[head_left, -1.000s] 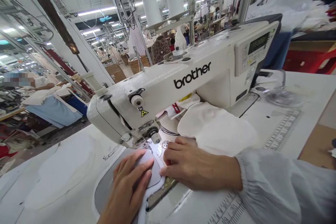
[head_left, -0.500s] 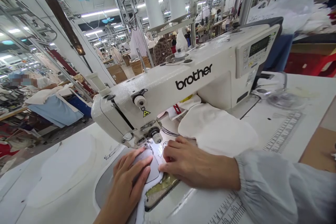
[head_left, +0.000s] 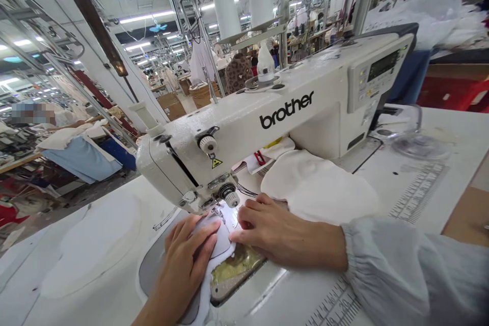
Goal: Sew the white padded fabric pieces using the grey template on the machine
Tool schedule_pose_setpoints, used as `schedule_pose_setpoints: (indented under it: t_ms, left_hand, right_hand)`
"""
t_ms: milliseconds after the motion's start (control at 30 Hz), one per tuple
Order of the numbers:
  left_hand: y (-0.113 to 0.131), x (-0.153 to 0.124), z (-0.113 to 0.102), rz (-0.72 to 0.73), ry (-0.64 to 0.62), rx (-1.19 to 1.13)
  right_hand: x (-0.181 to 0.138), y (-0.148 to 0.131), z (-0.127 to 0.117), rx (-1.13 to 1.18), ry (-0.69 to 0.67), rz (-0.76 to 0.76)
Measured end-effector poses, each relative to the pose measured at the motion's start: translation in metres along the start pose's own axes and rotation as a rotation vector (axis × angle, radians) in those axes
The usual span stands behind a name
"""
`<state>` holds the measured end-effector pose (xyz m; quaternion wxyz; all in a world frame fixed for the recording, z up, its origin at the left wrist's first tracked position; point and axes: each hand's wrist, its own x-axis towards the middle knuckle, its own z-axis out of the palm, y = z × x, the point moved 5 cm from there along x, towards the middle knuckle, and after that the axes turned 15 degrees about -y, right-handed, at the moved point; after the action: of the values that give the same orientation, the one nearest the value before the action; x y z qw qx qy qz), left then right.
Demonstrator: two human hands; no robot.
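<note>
The grey fabric panel [head_left: 223,247] lies at the presser foot [head_left: 221,216] of the sewing machine [head_left: 244,132]. The left hand [head_left: 185,257] is flat upon it, fingers extended; the right hand [head_left: 277,232] is half curled, thumb at the panel's edge, and I cannot tell whether it pinches. The left fingertips are near the foot, so a small slip could perhaps bring them under the needle. Uneven pressure between the hands might also turn or pucker the panel.
</note>
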<state>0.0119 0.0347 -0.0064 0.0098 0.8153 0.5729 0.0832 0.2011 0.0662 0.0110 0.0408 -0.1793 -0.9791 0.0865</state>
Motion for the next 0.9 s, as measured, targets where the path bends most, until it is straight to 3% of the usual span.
schedule_pose_setpoints:
  t_ms: [233,467,567,900]
  left_hand:
    - [-0.002,0.003,-0.003,-0.031,0.024,0.002]
    - [0.01,0.002,-0.008,0.214,0.006,-0.11]
    - [0.011,0.002,-0.01,0.25,0.036,-0.111]
    - [0.012,0.001,-0.007,0.116,0.119,-0.052]
  right_hand:
    - [0.007,0.007,0.003,-0.047,-0.009,-0.03]
    - [0.004,0.002,0.001,-0.09,-0.002,-0.099]
    - [0.004,-0.001,0.0,-0.113,0.003,-0.137]
    - [0.007,0.006,0.006,-0.035,0.026,-0.011]
